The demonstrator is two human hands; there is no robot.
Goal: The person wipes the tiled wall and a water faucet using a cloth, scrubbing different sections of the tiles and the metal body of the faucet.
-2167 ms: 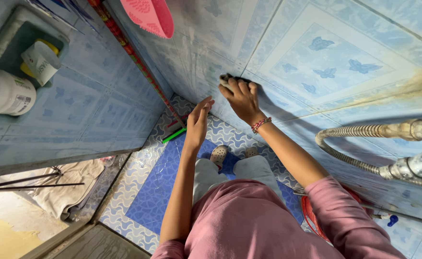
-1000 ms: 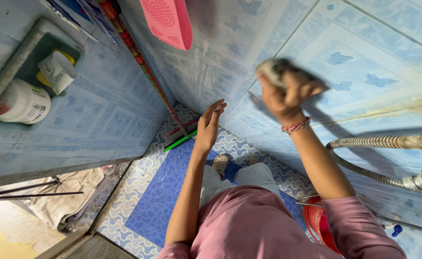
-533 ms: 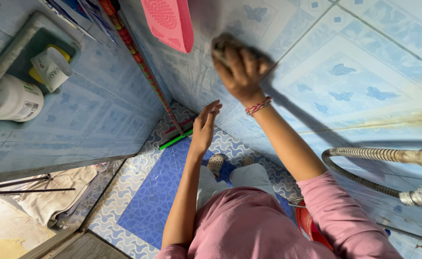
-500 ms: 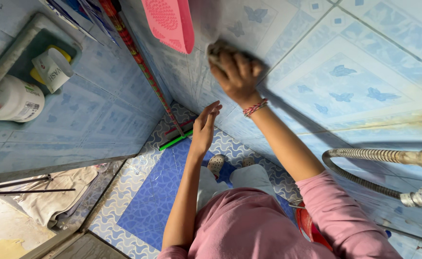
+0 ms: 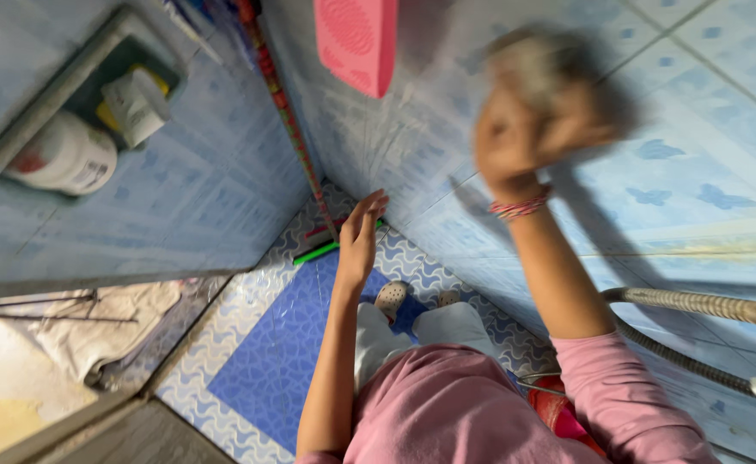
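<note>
My right hand (image 5: pixel 528 129) is raised against the blue tiled wall (image 5: pixel 696 172), blurred by motion. It grips a dark scrubbing pad (image 5: pixel 537 60) pressed to the tiles. My left hand (image 5: pixel 361 228) is lower, flat against the same wall with its fingers together and pointing up. It holds nothing. A beaded bracelet (image 5: pixel 517 206) circles my right wrist. My pink sleeves and grey trousers fill the bottom of the view.
A pink plastic item (image 5: pixel 356 39) hangs on the wall at top. A wall niche (image 5: pixel 69 112) at left holds a white bottle (image 5: pixel 60 159) and a small package. A metal shower hose (image 5: pixel 696 305) runs at right. A striped pole (image 5: pixel 288 129) stands in the corner.
My right hand has swept the pad up and to the right across the tiles. The left hand stays flat on the wall.
</note>
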